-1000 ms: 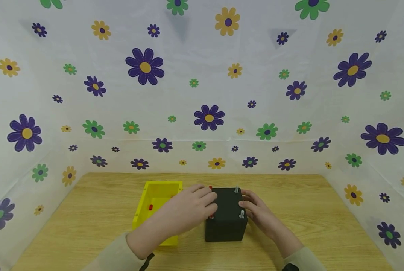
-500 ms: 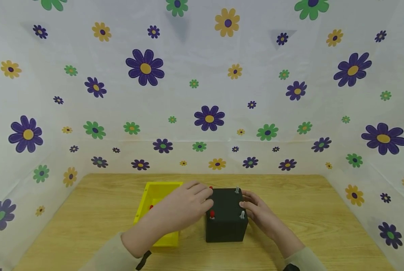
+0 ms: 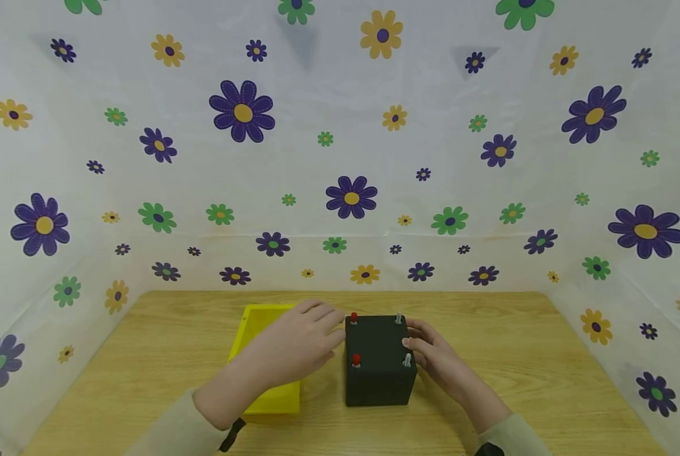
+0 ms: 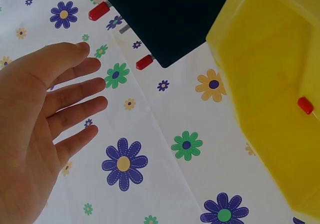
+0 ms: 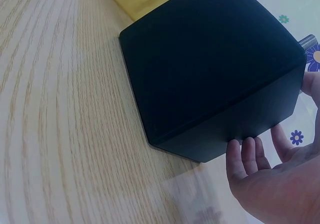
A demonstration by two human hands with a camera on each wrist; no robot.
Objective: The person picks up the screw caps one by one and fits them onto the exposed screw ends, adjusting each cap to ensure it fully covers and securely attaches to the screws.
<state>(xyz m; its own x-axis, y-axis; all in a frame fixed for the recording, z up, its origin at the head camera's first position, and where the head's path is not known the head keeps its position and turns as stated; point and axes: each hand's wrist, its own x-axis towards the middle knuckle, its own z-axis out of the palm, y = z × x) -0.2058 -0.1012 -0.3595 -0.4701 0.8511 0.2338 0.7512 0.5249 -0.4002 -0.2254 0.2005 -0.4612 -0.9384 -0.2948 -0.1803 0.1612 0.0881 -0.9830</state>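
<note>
A black box (image 3: 377, 342) stands on the table with upright metal bolts at its top corners. Red caps cover the near left bolt (image 3: 356, 360) and the far left bolt (image 3: 354, 318); the right bolts (image 3: 407, 360) are bare metal. My left hand (image 3: 300, 342) hovers between the box and a yellow bin (image 3: 285, 402), fingers loosely extended and holding nothing, as the left wrist view (image 4: 55, 98) shows. My right hand (image 3: 439, 361) rests against the box's right side, thumb at the top edge, fingertips (image 5: 248, 151) touching the side face.
Inside the yellow bin lies a red cap (image 4: 305, 105), seen in the left wrist view. My left forearm hides part of the bin in the head view. A flowered white sheet (image 3: 340, 158) rises behind the wooden table (image 3: 516, 354).
My left hand has drawn back leftward from the box's left edge, uncovering both red-capped bolts. The right hand and the box have stayed in place.
</note>
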